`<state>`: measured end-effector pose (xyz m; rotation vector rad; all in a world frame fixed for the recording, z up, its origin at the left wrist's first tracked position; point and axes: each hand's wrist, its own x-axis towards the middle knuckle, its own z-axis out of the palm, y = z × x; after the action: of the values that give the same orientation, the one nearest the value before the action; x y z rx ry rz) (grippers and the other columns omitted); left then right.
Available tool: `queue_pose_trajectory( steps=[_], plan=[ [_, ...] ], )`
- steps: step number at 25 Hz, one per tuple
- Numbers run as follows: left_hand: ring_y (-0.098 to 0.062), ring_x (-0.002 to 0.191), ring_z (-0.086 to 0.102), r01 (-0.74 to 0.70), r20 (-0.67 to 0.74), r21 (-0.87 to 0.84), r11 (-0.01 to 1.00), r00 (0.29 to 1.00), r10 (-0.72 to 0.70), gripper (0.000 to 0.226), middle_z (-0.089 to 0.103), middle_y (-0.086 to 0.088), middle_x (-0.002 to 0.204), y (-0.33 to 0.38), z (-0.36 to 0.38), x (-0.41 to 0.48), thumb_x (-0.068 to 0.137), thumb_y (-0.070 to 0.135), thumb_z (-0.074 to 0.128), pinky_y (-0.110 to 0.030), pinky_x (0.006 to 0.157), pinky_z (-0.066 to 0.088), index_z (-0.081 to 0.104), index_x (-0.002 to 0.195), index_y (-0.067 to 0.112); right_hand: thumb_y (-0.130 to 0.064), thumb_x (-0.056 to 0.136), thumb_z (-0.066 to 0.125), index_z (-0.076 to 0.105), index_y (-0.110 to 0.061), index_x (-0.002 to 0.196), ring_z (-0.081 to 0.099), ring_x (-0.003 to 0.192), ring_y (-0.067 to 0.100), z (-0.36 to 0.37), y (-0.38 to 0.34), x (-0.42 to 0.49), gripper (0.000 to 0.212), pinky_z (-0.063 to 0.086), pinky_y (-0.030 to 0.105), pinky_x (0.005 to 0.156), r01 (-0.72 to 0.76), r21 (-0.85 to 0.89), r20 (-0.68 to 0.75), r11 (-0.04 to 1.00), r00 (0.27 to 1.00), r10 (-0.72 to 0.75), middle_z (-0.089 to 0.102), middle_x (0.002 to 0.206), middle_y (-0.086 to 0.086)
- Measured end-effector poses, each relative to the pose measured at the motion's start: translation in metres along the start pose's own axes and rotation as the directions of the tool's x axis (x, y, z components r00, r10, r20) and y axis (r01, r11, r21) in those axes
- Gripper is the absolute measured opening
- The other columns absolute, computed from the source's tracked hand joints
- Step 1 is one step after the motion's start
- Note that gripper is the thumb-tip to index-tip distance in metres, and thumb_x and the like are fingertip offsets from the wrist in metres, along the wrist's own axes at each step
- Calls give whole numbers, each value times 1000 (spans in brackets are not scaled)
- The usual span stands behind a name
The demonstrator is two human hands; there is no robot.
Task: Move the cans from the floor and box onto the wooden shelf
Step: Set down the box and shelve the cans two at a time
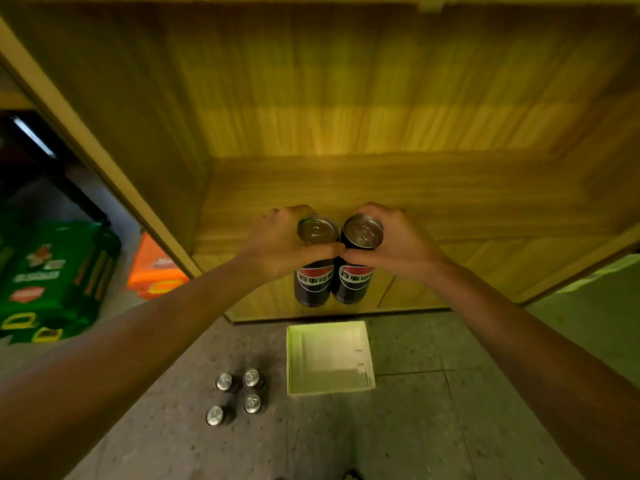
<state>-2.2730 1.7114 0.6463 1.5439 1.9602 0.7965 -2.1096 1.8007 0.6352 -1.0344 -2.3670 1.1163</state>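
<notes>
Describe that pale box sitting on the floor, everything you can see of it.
The box is a shallow, open, square tray in pale cream, looking like thin card. It lies flat on the grey speckled floor, just before the wooden shelf, with nothing visible inside. Four cans stand apart to its left. Neither hand touches it.

Prob. shop stockroom, green drink cartons (pixel 52 282), wooden shelf (pixel 381 195)
</notes>
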Motion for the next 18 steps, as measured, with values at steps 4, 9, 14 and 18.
queue_pose_trajectory(
  steps=[4, 9, 14, 18],
  plan=[
    [-15, 81, 66, -79, -52, 19, 997, 995, 80, 39, 69, 0, 86, 103, -102, 3, 64, 50, 73, -31, 65, 54, 64, 86, 18, -45, 54, 76, 61, -22, 93, 67, 81, 13, -93, -105, 2, 48, 57, 42, 71, 63, -58, -83, 996, 994, -68, 71, 91, -3],
    [-12, 81, 66, -173, -112, -63, 983, 980, 165, 27, 70, 3, 85, 193, -181, 13, 67, 41, 74, -32, 69, 57, 66, 85, 22, -56, 53, 71, 62, -20, 91, 66, 81, 14, -176, -190, 6, 53, 56, 43, 72, 136, -189, -173, 972, 970, -170, 71, 89, -3],
    [-11, 85, 66, -190, -127, -186, 964, 978, 168, 23, 67, 6, 85, 239, -210, 51, 71, 30, 75, -23, 69, 52, 65, 91, 23, -50, 55, 75, 64, -19, 91, 65, 85, 13, -232, -218, 35, 48, 56, 43, 77, 161, -173, -241, 972, 950, -200, 71, 92, -2],
    [-8, 74, 61, -124, -164, -191, 974, 982, 93, 20, 62, 7, 77, 256, -211, 109, 71, 30, 75, -20, 58, 45, 59, 79, 23, -47, 58, 77, 63, -15, 98, 65, 89, 16, -269, -210, 83, 52, 56, 41, 79, 168, -228, -235, 959, 946, -221, 70, 99, 1]
  ],
)
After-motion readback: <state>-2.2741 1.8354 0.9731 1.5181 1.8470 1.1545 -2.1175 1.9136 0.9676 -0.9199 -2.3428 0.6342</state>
